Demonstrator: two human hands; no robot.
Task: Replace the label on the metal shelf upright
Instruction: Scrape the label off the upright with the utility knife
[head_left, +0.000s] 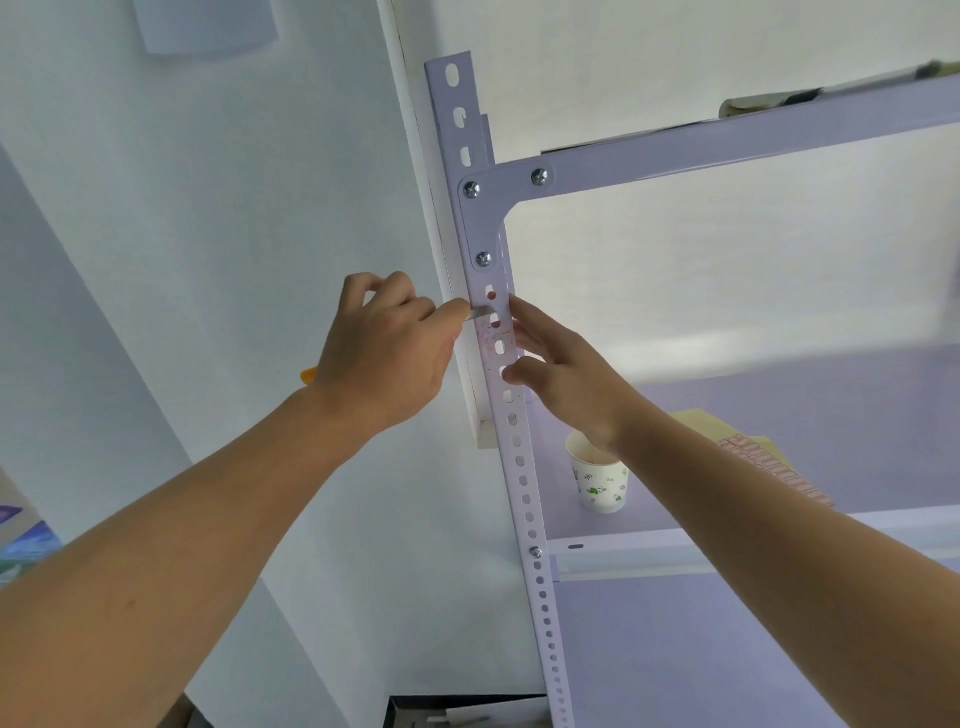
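Upright (522, 467): pale perforated metal post, long axis near vertical, leaning a little so its top sits left of its foot in this view. Slots and round holes run its whole length. A corner bracket (485, 208) with three screws ties it to the top shelf rail.

Label (493, 335): just below the bracket on the upright's front face, mostly a faint pinkish, scuffed patch around two slots. Its long axis follows the post. Print unreadable.

Left hand (387, 348): raised, back of the hand toward me, fingers curled tight round a tool. A thin flat blade (480, 313) sticks out past the thumb and forefinger, pointing right, roughly level, its tip at the top edge of the label. An orange bit (309, 375) of handle shows behind the wrist.

Right hand (563, 376): on the post's right side, holding nothing, fingers loosely spread. Fingertips rest on the post's edge beside the label; thumb presses the front face just under it. Forearm comes up from lower right.

Shelf (779, 415) behind: a paper cup (600, 480) with green print, standing upright, close to the post; a sheet of pink labels (774, 467), partly hidden by the right arm.
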